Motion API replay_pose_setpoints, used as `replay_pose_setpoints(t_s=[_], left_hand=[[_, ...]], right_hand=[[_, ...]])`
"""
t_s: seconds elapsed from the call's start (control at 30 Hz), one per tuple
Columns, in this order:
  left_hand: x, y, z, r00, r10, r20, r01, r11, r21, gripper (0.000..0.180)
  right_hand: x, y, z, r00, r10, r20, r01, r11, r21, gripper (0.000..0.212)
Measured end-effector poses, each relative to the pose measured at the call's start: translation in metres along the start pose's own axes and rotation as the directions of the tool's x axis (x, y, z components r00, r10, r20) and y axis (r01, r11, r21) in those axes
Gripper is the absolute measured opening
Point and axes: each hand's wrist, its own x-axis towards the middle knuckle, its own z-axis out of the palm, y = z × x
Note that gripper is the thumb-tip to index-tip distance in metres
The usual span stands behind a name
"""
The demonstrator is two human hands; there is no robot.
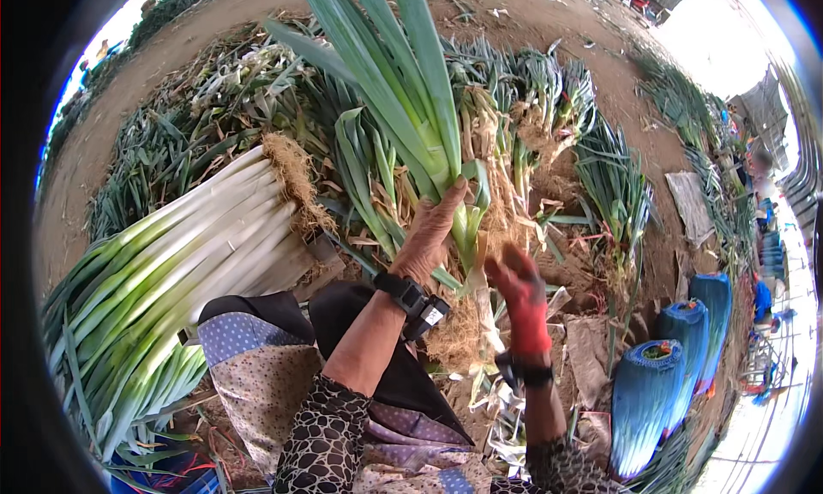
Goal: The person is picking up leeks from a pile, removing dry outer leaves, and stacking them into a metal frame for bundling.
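Head view: at the lower centre, a dotted cloth [257, 370] covers the lap. Just above the frame's middle, the left hand [431, 237] has its grip closed round the base of a green leek [433, 143], whose leaves fan to the top edge. Right of centre, the red-gloved right hand [519, 293] has its fingers loosely parted beside the stalk; whether they touch it, I cannot tell. White-stemmed leeks [189, 237] fill the left, blue-wrapped bundles [647, 391] stand lower right, and leafy piles [146, 177] lie upper left.
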Motion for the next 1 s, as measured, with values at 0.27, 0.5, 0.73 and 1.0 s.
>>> replay_pose_setpoints(t_s=[0.27, 0.5, 0.73, 1.0], left_hand=[[-0.008, 0.014, 0.009, 0.999, 0.033, 0.035, -0.037, 0.994, 0.106, 0.047], [-0.008, 0.006, 0.0, 0.982, -0.186, 0.016, 0.187, 0.98, -0.075, 0.048], [-0.006, -0.009, 0.002, 0.967, -0.252, -0.04, 0.243, 0.957, -0.161, 0.048], [-0.006, 0.03, -0.006, 0.999, -0.029, 0.019, 0.03, 0.997, -0.069, 0.062]], right_hand=[[0.019, -0.047, 0.024, 0.949, 0.314, 0.024, -0.276, 0.794, 0.542, 0.033], [-0.088, -0.025, -0.031, 0.938, 0.343, 0.046, -0.341, 0.895, 0.288, 0.01], [-0.153, 0.024, -0.039, 0.957, 0.069, 0.281, 0.251, 0.283, -0.926, 0.036], [-0.341, 0.106, -0.139, 0.817, 0.474, 0.328, 0.096, 0.448, -0.889, 0.028]])
